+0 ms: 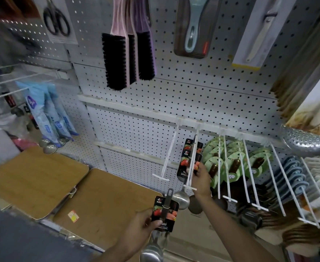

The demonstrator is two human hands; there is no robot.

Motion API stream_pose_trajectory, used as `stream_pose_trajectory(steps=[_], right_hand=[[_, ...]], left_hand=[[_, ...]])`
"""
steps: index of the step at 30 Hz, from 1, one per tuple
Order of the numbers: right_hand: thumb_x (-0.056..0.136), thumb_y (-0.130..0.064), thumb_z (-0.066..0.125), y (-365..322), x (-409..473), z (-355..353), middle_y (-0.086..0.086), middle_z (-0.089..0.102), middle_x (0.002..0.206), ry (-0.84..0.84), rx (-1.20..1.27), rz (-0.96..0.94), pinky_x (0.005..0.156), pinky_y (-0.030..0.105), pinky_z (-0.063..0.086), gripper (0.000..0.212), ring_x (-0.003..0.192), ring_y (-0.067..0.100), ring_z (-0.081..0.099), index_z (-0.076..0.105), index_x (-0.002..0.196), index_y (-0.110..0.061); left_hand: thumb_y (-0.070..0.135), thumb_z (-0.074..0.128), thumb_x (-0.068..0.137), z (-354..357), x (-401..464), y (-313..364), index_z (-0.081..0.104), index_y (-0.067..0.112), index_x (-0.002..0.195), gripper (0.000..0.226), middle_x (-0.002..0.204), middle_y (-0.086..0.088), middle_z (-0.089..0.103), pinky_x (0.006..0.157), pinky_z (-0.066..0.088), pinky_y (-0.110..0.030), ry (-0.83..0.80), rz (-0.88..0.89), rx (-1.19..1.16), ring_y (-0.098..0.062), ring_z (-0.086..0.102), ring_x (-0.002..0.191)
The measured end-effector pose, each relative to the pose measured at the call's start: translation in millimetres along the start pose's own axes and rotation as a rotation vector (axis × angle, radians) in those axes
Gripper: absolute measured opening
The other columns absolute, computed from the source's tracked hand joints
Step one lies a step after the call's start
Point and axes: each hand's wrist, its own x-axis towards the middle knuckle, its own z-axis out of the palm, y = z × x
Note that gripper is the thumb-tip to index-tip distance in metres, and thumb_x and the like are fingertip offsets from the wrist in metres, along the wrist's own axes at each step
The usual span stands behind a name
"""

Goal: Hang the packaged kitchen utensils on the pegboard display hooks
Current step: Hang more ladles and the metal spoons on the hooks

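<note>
Where the white pegboard [202, 87] fills the wall, long white display hooks [192, 161] slope out from a rail low down. Two bamboo boards [32, 178] lie below to the left. On one hook hang packaged ladles [188, 163]: black header cards printed with red fruit, steel handles running down to round bowls. The right hand [201, 176] pinches the front card on that hook, fingers curled at its edge. Beside it, green-carded utensils [231, 163] crowd the next hooks. The left hand [144, 222], lower and nearer, grips another packaged ladle [164, 212] by its black card, thumb across the front; its grey handle sticks up above the card and the shiny bowl hangs below the wrist.
</note>
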Motion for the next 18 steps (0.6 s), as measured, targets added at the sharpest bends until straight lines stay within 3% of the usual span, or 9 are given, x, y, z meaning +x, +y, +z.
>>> stream_pose_trajectory(steps=[5, 9, 13, 18], right_hand=[[0.091, -0.010, 0.065, 31.0, 27.6, 13.3, 0.005, 0.070, 0.108, 0.024, -0.033, -0.042, 0.090, 0.057, 0.053, 0.031, 0.105, 0.030, 0.065, 0.058, 0.119, -0.017], [0.093, -0.010, 0.062, 2.3, 17.1, 9.9, 0.001, 0.070, 0.102, 0.041, -0.056, -0.049, 0.085, 0.042, 0.055, 0.023, 0.097, 0.025, 0.067, 0.059, 0.116, -0.017], [0.094, -0.014, 0.060, 16.6, 25.6, 11.8, 0.004, 0.069, 0.101, 0.039, -0.084, -0.075, 0.084, 0.053, 0.055, 0.021, 0.096, 0.029, 0.066, 0.056, 0.112, -0.023], [0.095, -0.012, 0.059, 6.5, 20.4, 7.0, 0.000, 0.068, 0.104, 0.044, -0.142, -0.094, 0.085, 0.036, 0.052, 0.025, 0.096, 0.020, 0.064, 0.055, 0.119, -0.015]], left_hand=[[0.021, 0.064, 0.094, 0.6, 3.3, 0.3, 0.068, 0.043, 0.107, 0.025, 0.094, 0.017, 0.074, 0.063, 0.042, -0.014, -0.005, -0.006, 0.029, 0.007, 0.058, 0.068], [0.022, 0.064, 0.094, 2.0, 4.0, 2.4, 0.067, 0.043, 0.108, 0.025, 0.095, 0.018, 0.074, 0.062, 0.042, -0.011, -0.001, -0.002, 0.046, 0.008, 0.058, 0.066], [0.020, 0.064, 0.094, 3.9, 4.3, 3.2, 0.068, 0.042, 0.105, 0.025, 0.094, 0.017, 0.074, 0.063, 0.043, -0.011, 0.005, -0.005, 0.043, 0.007, 0.057, 0.064], [0.020, 0.064, 0.094, 3.6, 4.1, 1.2, 0.066, 0.057, 0.102, 0.037, 0.095, 0.016, 0.075, 0.064, 0.045, -0.013, 0.006, 0.002, 0.021, 0.005, 0.056, 0.064]])
